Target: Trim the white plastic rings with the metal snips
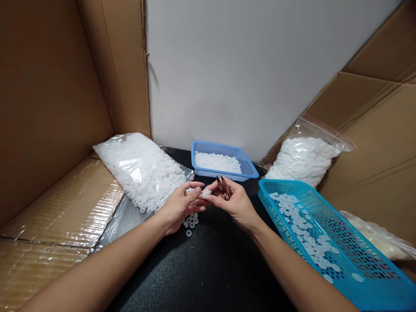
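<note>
Close together over the black table [208, 268], my two hands meet at a small ridged white plastic piece [206, 193]. The thumb and fingertips of my left hand [183, 206] close at its left side. My right hand [238, 203] pinches the piece from the right. Also gripped in that hand is a pair of snips [223, 187], two dark pointed blades standing up and apart; its handle is mostly hidden in the palm. Under and beside my left hand lie several loose white washers [191, 222], partly covered by the fingers.
A blue basket [224, 177] of small white pieces stands at the back. To the right is a larger teal basket [282, 234] with flat white discs. Clear bags of white parts lie left [139, 167] and right [302, 158]. Cardboard [58, 203] borders the sides.
</note>
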Motion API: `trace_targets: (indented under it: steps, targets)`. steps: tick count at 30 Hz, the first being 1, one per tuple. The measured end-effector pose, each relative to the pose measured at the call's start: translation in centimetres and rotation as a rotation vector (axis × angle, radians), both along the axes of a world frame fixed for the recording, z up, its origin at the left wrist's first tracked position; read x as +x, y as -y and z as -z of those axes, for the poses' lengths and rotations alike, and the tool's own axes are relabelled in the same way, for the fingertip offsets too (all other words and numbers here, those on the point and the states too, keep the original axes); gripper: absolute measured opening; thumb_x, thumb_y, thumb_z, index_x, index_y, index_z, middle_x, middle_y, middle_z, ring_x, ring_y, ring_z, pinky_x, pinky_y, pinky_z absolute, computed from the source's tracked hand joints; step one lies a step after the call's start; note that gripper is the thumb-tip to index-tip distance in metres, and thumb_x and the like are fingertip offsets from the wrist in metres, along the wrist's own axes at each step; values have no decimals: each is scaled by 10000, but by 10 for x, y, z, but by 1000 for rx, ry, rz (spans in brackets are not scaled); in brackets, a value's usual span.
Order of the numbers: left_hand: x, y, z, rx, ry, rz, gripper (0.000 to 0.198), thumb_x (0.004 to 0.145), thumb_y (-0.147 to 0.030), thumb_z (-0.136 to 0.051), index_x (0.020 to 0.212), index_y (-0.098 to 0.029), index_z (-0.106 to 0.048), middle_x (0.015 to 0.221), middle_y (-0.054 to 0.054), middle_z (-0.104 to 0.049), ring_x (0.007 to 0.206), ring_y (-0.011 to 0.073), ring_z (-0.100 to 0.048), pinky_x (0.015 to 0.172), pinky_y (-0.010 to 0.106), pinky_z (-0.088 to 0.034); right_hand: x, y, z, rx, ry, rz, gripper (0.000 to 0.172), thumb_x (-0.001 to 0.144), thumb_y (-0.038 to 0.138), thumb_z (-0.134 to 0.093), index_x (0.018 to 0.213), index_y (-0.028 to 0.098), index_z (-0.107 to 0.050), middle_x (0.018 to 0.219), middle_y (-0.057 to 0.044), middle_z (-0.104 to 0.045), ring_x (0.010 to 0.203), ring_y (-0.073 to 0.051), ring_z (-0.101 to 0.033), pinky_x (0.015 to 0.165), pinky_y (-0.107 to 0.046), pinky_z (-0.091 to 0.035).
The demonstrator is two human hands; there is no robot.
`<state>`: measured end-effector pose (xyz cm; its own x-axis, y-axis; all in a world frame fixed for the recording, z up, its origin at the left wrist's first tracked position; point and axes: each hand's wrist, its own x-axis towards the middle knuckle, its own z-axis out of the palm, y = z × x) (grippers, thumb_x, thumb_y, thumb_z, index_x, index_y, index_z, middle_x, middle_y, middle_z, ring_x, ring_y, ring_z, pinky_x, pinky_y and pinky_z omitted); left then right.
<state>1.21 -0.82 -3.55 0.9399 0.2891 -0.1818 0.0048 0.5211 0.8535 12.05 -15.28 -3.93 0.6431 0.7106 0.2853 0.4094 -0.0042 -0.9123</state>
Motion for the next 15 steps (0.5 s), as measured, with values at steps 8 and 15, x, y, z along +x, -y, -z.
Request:
trace_targets:
  steps: [8,15]
  targets:
    - [-12,24,-1,-265,-84,148,462,637,-308,-978,1045,-158,-820,1028,101,-786,765,108,-660,727,213,-503,-14,23,-2,48,-58,-55,291,853,484,-764,838,195,-738,805,-52,-758,690,-195,-719,629,-326,-617]
    - [-9,29,6,-123,-103,117,402,684,-376,-941,1000,-147,-842,887,100,-804,716,129,-666,691,228,-491,-20,29,-4,45,156,11,252,881,126,-608,689,216,-745,684,-20,-678,642,-160,-636,617,-271,-510]
